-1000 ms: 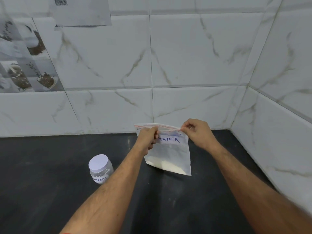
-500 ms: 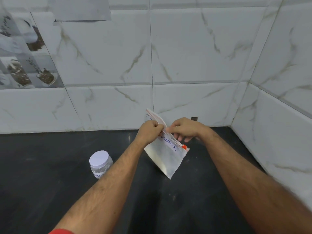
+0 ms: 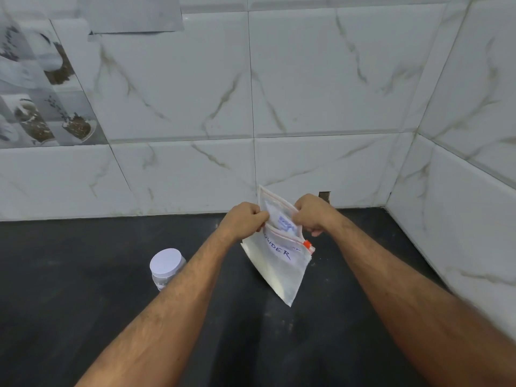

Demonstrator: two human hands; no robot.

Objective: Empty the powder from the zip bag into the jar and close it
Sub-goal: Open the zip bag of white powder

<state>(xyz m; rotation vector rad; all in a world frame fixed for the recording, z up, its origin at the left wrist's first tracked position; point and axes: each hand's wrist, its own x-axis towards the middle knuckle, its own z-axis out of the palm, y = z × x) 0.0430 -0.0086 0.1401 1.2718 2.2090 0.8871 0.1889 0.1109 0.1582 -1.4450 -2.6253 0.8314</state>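
Note:
A clear zip bag (image 3: pixel 282 263) with white powder and the handwritten word POWDER hangs tilted above the black counter, one corner pointing down. My left hand (image 3: pixel 244 220) pinches the near lip of its mouth and my right hand (image 3: pixel 314 213) pinches the far lip, and the two lips stand apart at the top. An orange slider sits at the bag's right end. A small clear jar (image 3: pixel 166 268) with a white lid on it stands on the counter to the left of my left forearm, which hides part of it.
The black counter (image 3: pixel 83 303) runs to a white marble-tiled wall at the back and another on the right, forming a corner (image 3: pixel 391 202). A sheet of paper (image 3: pixel 134 12) hangs on the wall at upper left.
The bag turned from level to tilted, its right end dropping. My right hand slid from the bag's right end to the middle, and the mouth has come apart between my hands.

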